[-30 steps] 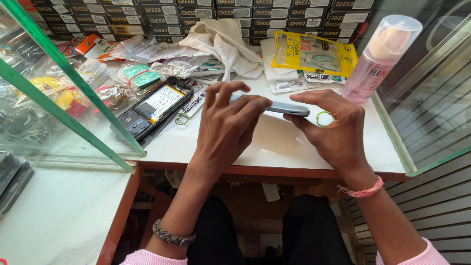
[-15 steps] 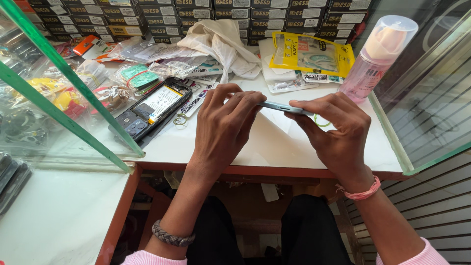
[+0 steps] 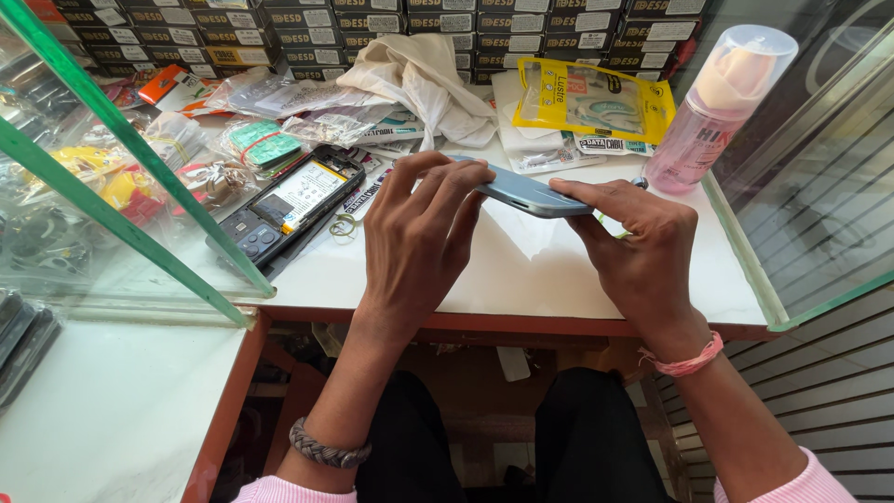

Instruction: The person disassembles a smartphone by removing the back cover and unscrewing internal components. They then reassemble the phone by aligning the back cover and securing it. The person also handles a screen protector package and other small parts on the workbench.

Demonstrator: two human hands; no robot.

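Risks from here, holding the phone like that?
1. Both hands, left and right, pinch the blue phone by its edges above the table; a slip would likely drop it onto the hard top.
2. The pink bottle stands close to the right hand; a stray move could tip it.
3. The opened phone lies exposed near the left hand.

I see both hands up over the white tabletop (image 3: 521,270), holding a thin light-blue phone (image 3: 521,193) flat between them. Left hand (image 3: 419,233) arches over its left half, fingertips on the top edge. Right hand (image 3: 643,251) pinches the right end, thumb along the top. An opened dark phone (image 3: 289,200) lies to the left beside a glass pane (image 3: 112,186). Pink spray bottle (image 3: 722,107) stands far right, yellow packet (image 3: 596,98) and a white cloth (image 3: 419,79) behind.
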